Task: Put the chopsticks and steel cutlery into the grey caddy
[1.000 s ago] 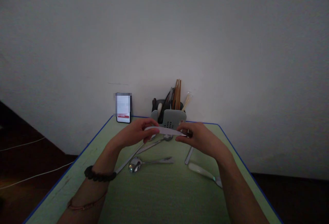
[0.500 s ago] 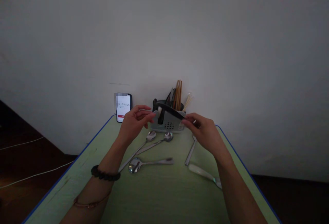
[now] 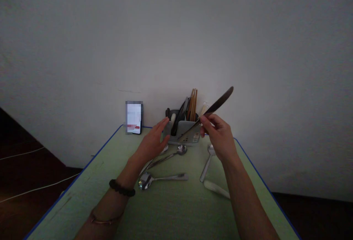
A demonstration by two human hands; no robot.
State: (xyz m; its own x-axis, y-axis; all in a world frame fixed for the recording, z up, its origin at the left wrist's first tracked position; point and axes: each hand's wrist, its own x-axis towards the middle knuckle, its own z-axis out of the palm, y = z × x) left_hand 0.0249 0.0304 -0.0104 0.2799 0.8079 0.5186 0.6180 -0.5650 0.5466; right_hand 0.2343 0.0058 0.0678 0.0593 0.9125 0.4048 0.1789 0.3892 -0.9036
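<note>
My right hand (image 3: 219,133) pinches a table knife (image 3: 220,100) between thumb and fingers. The knife slants, its dark blade up to the right and its thin handle crossing before the grey utensil holder (image 3: 183,125). Fingers stretched out, my left hand (image 3: 151,142) is at the holder's left end; whether it touches is hard to tell. Wooden chopsticks (image 3: 193,104), a white handle (image 3: 173,118) and dark utensils stand in the holder. In front of it lie a small spoon (image 3: 182,149) and, nearer me, a larger spoon (image 3: 163,178). Another spoon is partly hidden by my left hand.
To the right lie a spoon (image 3: 206,164) and a white-handled utensil (image 3: 216,188), partly covered by my right arm. A phone (image 3: 134,117) leans against the wall (image 3: 176,41) at the back left. The green table (image 3: 176,210) has blue edges.
The knife has swung from lying across the holder's front to slanting up rightward, now in my right hand alone. My left fingers have straightened beside the holder.
</note>
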